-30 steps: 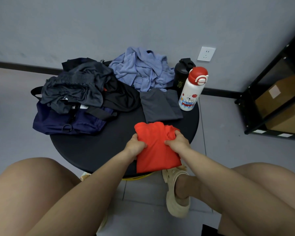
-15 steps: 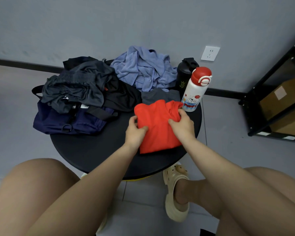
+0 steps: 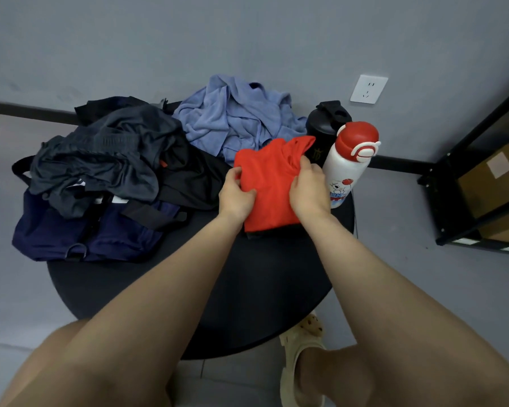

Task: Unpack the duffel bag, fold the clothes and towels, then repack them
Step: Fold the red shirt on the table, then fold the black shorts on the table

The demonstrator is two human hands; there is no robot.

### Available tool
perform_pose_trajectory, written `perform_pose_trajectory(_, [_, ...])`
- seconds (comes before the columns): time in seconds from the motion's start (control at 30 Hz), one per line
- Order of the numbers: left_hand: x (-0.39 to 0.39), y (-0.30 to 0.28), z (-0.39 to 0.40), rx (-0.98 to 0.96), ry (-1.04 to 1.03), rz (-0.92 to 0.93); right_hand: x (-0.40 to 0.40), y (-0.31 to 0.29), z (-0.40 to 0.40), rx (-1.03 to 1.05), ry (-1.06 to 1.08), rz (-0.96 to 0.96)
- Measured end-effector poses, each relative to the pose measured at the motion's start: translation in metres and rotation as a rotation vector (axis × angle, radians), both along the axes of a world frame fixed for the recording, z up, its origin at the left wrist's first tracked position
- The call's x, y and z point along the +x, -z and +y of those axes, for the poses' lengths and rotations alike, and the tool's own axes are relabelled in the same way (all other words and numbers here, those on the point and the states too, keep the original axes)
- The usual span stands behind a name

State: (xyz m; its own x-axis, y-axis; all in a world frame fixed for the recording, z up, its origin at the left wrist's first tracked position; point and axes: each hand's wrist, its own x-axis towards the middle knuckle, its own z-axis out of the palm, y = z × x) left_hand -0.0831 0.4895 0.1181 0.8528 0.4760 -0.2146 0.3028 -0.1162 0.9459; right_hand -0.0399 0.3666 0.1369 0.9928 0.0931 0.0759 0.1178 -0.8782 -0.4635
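My left hand (image 3: 236,193) and right hand (image 3: 309,188) each keep a closed grip on the folded red shirt (image 3: 272,186), now carried from the tabletop's (image 3: 247,289) near edge onto the grey garment (image 3: 254,235) beside the white bottle (image 3: 347,168); one more item stacked.

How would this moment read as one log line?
step: stacking folded red shirt | left hand: grips | right hand: grips | under it: grey garment

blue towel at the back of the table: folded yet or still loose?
Still loose. The blue towel lies crumpled in a rumpled heap behind the folded red shirt.
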Motion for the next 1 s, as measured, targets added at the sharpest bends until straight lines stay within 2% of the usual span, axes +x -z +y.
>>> perform_pose_trajectory(0.13, [0.016,0.016,0.004,0.164,0.080,0.064,0.009,0.019,0.001,-0.151,0.032,0.012])
perform_pose_trajectory(0.2, [0.016,0.022,0.005,0.252,0.119,0.068,0.007,0.028,0.003,-0.196,0.014,-0.116])
perform_pose_trajectory(0.27, [0.013,0.024,0.004,0.362,0.111,0.041,0.005,0.033,0.005,-0.260,-0.092,-0.223])
perform_pose_trajectory(0.37, [0.011,0.024,0.003,0.706,0.138,-0.049,0.006,0.041,0.006,-0.364,-0.273,-0.095])
perform_pose_trajectory(0.43, [0.015,0.030,0.004,0.896,0.273,-0.067,0.007,0.045,0.004,-0.330,-0.253,-0.023])
perform_pose_trajectory(0.5, [0.017,0.040,0.005,1.029,0.438,0.011,0.008,0.051,0.002,-0.289,-0.234,0.052])
perform_pose_trajectory(0.63, [0.013,0.057,0.005,1.038,0.544,0.184,0.010,0.062,0.001,-0.310,-0.251,0.188])
perform_pose_trajectory(0.83, [0.013,0.060,0.002,1.042,0.560,0.214,0.012,0.066,0.001,-0.319,-0.248,0.216])
perform_pose_trajectory(1.0, [0.015,0.052,0.010,0.983,0.659,0.230,0.015,0.058,0.001,-0.397,-0.261,0.308])
